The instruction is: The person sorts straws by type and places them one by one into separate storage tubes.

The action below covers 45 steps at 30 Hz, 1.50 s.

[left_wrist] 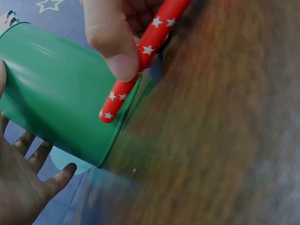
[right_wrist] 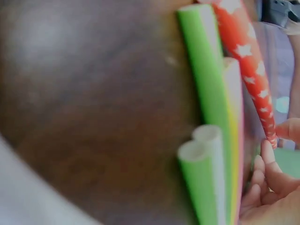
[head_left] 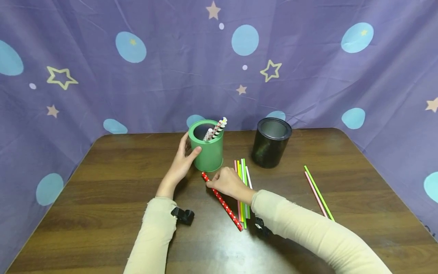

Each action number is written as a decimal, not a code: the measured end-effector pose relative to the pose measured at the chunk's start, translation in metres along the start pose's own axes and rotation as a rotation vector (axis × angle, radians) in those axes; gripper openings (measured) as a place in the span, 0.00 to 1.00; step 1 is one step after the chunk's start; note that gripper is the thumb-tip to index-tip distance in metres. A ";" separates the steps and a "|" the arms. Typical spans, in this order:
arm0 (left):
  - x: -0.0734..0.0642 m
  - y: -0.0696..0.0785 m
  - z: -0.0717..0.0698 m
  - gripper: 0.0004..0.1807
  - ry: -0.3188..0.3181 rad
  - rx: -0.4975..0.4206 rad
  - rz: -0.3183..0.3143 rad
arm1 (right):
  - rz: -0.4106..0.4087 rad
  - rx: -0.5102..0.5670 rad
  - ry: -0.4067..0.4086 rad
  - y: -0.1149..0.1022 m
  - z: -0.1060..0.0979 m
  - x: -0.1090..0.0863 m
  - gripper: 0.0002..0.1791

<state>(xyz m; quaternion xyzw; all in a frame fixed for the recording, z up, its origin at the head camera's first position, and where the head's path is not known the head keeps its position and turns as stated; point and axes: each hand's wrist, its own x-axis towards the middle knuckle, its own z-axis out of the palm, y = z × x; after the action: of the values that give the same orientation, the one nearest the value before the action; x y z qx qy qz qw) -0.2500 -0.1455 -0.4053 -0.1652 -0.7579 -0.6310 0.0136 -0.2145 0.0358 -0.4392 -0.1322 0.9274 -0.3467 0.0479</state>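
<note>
A green can stands upright on the table with several patterned paper straws leaning in it. My left hand holds this can from its left side, thumb on the front and fingers reaching behind. In front of the can, a red straw with white stars is pinched near its far end by my right hand. In the left wrist view the red straw's tip shows before the can's lower wall. A bundle of plain coloured straws lies beside and partly beneath my right hand.
To the right of the green can stands a black can. Farther right, a green straw and a pink straw lie together on the wooden table. A purple curtain hangs behind the table.
</note>
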 end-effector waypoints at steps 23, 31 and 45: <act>0.005 0.006 0.002 0.38 0.004 -0.007 0.012 | 0.105 0.537 0.105 -0.012 -0.057 -0.004 0.12; 0.008 -0.008 0.002 0.38 0.002 -0.008 0.006 | 0.076 0.645 0.208 -0.007 -0.071 -0.013 0.12; 0.009 -0.035 -0.005 0.39 0.022 -0.001 0.019 | -0.087 0.969 0.555 -0.007 -0.104 -0.011 0.03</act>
<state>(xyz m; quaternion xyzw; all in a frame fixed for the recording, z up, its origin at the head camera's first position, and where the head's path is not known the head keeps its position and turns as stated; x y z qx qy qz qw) -0.2685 -0.1534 -0.4353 -0.1654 -0.7557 -0.6331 0.0276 -0.2209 0.0991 -0.3563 -0.0368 0.6337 -0.7566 -0.1570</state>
